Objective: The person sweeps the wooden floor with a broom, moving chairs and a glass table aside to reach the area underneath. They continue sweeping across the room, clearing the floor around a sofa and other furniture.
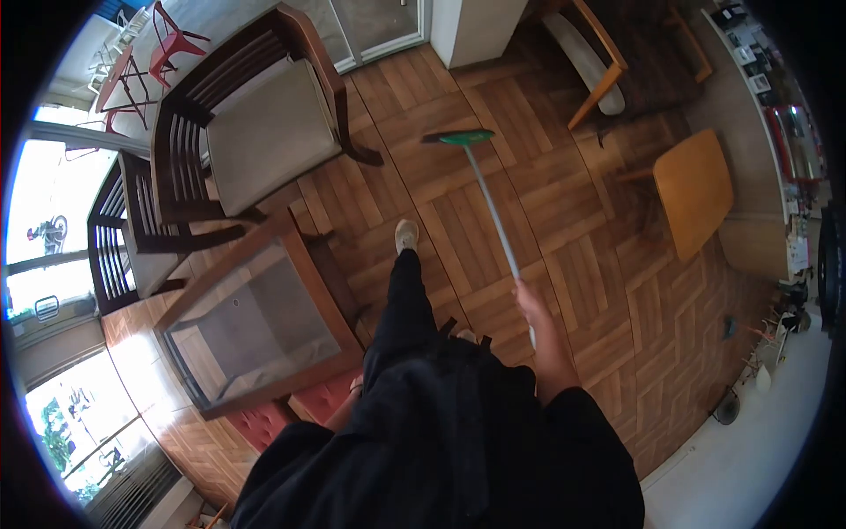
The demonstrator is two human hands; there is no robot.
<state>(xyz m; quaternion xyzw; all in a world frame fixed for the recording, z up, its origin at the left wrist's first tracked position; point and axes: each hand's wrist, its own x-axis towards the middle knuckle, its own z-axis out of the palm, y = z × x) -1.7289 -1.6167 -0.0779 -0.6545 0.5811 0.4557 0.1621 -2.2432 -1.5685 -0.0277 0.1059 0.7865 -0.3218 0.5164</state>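
Observation:
My right hand (pixel 530 304) is closed around the pale handle of a broom (pixel 493 204). The handle slants up and slightly left, and the broom's green head with dark bristles rests on the wooden floor ahead of me. My left hand is hidden at my side; only the forearm and a band at the wrist (pixel 356 384) show next to my dark trousers. Closest to that arm is a glass-topped wooden table (pixel 339 363). Its fingers cannot be seen.
Dark wooden armchairs with beige seats (pixel 269 132) stand at the left. A red tufted seat (pixel 263 425) is beside the table. To the right are an orange-brown chair (pixel 694 194), another wooden chair (pixel 608 93) and a cluttered counter (pixel 767 132). A white pillar (pixel 476 33) rises ahead.

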